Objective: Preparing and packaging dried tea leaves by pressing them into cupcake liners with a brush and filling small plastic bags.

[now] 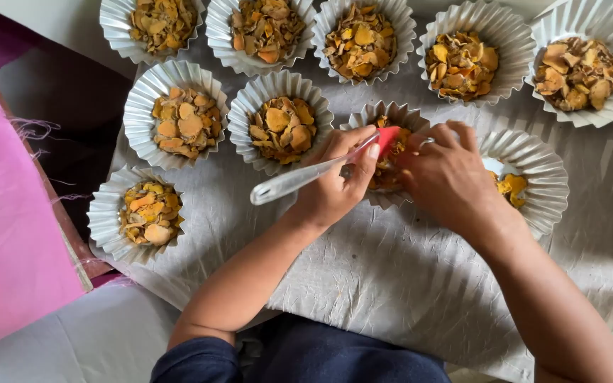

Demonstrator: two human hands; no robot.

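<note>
A: Left hand (pixel 335 184) has its fingers clamped on a small spatula (pixel 321 170), clear handle running back past the wrist, red blade tip just beyond the fingertips, over a fluted paper cup (pixel 363 117) of dried yellow-orange slices (pixel 384 170).

B: And the right hand (pixel 448 174)?

A: Curled over the same cup's far side. Cannot tell whether its fingers are pinched on the rim or on a slice; they are folded under and hidden.

B: What sits around them?

A: A nearly empty cup (pixel 540 159) just right of the right fingers, a few slices in its bottom. A filled cup (pixel 282 128) just left of the left fingers. More filled cups (pixel 360 39) beyond the fingertips, in a row. All on a crumpled grey cloth (pixel 391 276) spread over the desk.

B: Advice for working the blade?

A: My judgement: keep the blade shallow and nudge slices, not stab, since they look brittle. The cup wall is thin paper, so the right fingers should brace the rim lightly, without crushing the pleats. Short strokes toward the cup's middle would keep pieces from flicking onto the cloth.

B: Risk?

A: Tipping the cup; it sits on wrinkled cloth.
</note>
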